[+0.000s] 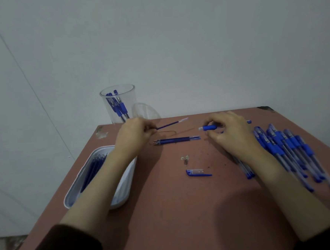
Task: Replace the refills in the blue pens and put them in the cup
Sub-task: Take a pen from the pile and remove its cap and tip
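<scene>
Left hand (135,134) is over the far left part of the table (175,211), fingers curled in and pinching one end of a single refill (171,123). The refill runs from that pinch out to the right and slightly away, with its pale end free in the air above the table. Right hand (230,134) is opposite, fingers curled round a pen barrel (208,128). The barrel's blue grip section and clear front end stick out to the left of the fingers, toward the refill's free end but apart from it. Its rear end shows just past the hand on the right. Between and slightly nearer than the two hands, the loose refills (177,140) lie side by side on the table. Nearer still lie a small tip piece (185,159) and a blue pen cap (198,172), apart from each other. The clear cup (131,96) stands upright at the far left corner, just behind the left hand, and holds several standing pens (118,106). A clear rounded object (146,110) is beside the cup; what it is cannot be told. A white tray (71,194) under the left forearm holds stored refills (93,168). A pile of blue pens (289,148) lies along the right edge, beside the right wrist.
</scene>
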`<move>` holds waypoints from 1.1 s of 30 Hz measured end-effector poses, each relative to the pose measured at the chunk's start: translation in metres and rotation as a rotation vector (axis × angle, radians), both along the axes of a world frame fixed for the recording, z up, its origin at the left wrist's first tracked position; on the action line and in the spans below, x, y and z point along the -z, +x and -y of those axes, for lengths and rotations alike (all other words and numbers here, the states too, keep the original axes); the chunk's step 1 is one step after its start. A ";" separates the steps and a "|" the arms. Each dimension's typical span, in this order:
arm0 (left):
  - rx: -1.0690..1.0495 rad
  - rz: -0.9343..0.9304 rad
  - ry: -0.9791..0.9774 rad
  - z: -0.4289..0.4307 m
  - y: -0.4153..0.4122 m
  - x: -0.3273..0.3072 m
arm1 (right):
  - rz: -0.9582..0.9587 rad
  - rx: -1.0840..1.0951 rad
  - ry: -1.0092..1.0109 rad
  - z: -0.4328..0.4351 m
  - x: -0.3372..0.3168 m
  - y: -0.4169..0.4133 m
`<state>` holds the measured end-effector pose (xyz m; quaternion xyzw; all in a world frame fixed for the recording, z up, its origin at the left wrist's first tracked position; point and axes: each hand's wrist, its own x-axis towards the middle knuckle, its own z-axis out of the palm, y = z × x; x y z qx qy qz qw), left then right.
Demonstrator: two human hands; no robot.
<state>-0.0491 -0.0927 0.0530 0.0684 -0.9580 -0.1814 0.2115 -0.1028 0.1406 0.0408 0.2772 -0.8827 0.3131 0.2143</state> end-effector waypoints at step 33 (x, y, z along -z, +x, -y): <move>-0.181 0.143 0.070 0.040 0.077 -0.001 | 0.174 -0.219 -0.104 0.037 0.015 0.032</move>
